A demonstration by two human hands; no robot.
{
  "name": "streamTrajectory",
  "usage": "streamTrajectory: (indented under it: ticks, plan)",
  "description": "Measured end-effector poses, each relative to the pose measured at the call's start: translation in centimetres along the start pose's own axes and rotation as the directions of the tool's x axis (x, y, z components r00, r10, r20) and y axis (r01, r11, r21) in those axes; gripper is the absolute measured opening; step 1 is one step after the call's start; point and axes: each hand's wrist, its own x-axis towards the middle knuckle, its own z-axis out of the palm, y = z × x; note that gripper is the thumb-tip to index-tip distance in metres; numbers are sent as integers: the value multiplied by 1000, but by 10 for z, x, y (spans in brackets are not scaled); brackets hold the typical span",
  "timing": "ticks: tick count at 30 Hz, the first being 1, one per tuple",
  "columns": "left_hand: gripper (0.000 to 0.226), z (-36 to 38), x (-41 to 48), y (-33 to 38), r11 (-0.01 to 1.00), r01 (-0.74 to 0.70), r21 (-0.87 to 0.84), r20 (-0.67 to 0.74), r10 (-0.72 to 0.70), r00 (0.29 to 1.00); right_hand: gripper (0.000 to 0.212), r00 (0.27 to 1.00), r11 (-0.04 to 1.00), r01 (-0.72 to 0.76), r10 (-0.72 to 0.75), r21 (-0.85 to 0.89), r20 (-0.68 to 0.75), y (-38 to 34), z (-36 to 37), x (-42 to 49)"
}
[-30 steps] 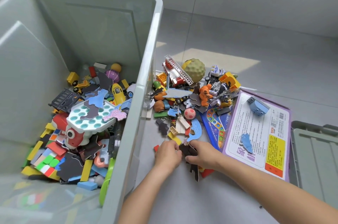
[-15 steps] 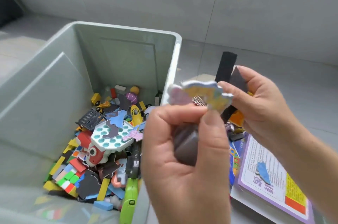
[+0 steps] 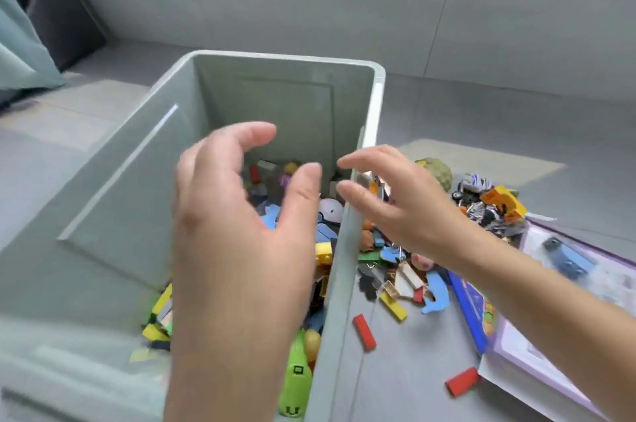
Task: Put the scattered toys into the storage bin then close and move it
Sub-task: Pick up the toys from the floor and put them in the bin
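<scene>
We're mid-loop on the fill step: both hands are empty over the bin (image 3: 285, 101). Left hand (image 3: 237, 249) hangs over the bin's inside, fingers spread, grip apart, nothing in it. Right hand (image 3: 395, 204) sits just across the bin's right wall, fingers loose and apart, also holding nothing.

The bin stands on the floor (image 3: 464, 118), open, already carrying a layer of mixed toys: blocks, a green piece (image 3: 296, 377) near its right wall, foam shapes.

Plenty left outside. The toy pile (image 3: 395, 260) lies on the floor just beside the right wall; two red blocks (image 3: 364, 332) lie apart from it, nearer us. A knobbly ball (image 3: 437, 172) and small vehicles (image 3: 492, 204) sit farther back. A purple box (image 3: 564, 294) lies flat to the right with a blue piece on it.

We judge the next move is both hands back down to the pile for another scoop; flat foam bits will want pinching or sweeping together. No lid in view, so closing is well off.

Room: grey tiled floor, grey tiled wall behind, a patch of sunlight by the pile, probably a curtain (image 3: 20, 53) at far left, though it's blurred.
</scene>
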Motion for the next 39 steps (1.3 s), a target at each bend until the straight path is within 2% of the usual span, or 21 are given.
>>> streamTrajectory:
  ticks: [2,3,5,7,9,11,12,13,15,17,18,21,23,25,27,29,31,32,34,36,39]
  plan:
    - [36,29,-29,30,975,-129,-179,155,157,975,23,978,971,-168,185,167,-92,48,-13,-4]
    - [39,47,-45,40,952,-159,-262,241,224,944,15,954,946,-259,282,194,-102,76,-20,-11]
    - [45,89,-77,43,939,-93,-332,429,238,871,8,911,912,-409,411,-35,41,113,-35,-43]
    - [55,132,-104,12,986,58,-156,658,60,750,28,806,841,-417,518,-345,287,129,-32,-86]
    - [66,161,-126,-42,966,72,247,762,-240,601,42,607,758,-228,601,-611,519,141,-12,-135]
    - [67,170,-137,-93,800,-20,600,702,-514,493,44,525,672,104,589,-733,614,153,13,-180]
    - [67,170,-140,-115,718,-38,695,649,-603,463,45,512,640,195,580,-743,634,163,25,-198]
    - [68,170,-144,-133,666,-28,745,608,-662,439,44,562,625,230,540,-746,626,168,34,-211]
    - [67,172,-151,-155,632,33,775,567,-716,407,38,657,603,291,438,-743,614,184,44,-223]
    - [52,178,-157,-165,655,47,754,580,-698,420,39,683,622,322,369,-713,630,189,49,-216]
    - [41,181,-157,-166,679,27,734,598,-665,447,39,722,647,285,340,-707,603,188,49,-208]
    - [21,188,-148,-162,753,24,657,607,-548,576,21,903,754,120,187,-646,386,180,42,-176]
    - [26,194,-142,-160,788,31,615,604,-497,624,17,953,759,63,147,-648,265,178,35,-157]
    - [44,203,-139,-158,809,24,588,639,-482,599,22,938,691,56,211,-721,275,180,30,-144]
    - [77,213,-139,-158,814,12,580,676,-490,550,36,865,633,14,380,-774,327,187,30,-137]
    - [100,224,-141,-158,800,-93,593,704,-459,542,65,792,616,-45,502,-787,347,194,36,-131]
    - [96,233,-144,-157,774,-222,593,742,-419,523,88,759,625,-29,522,-780,390,196,43,-121]
    - [89,235,-146,-157,768,-262,584,755,-395,524,89,749,632,-40,531,-774,396,195,47,-117]
    - [79,238,-147,-159,745,-353,566,749,-286,598,81,740,644,-122,566,-756,363,196,55,-110]
    - [67,240,-151,-169,728,-395,561,744,-234,626,74,735,637,-178,593,-750,329,196,61,-109]
    - [43,235,-160,-180,779,-378,501,751,-175,636,65,746,645,-189,584,-741,318,194,67,-116]
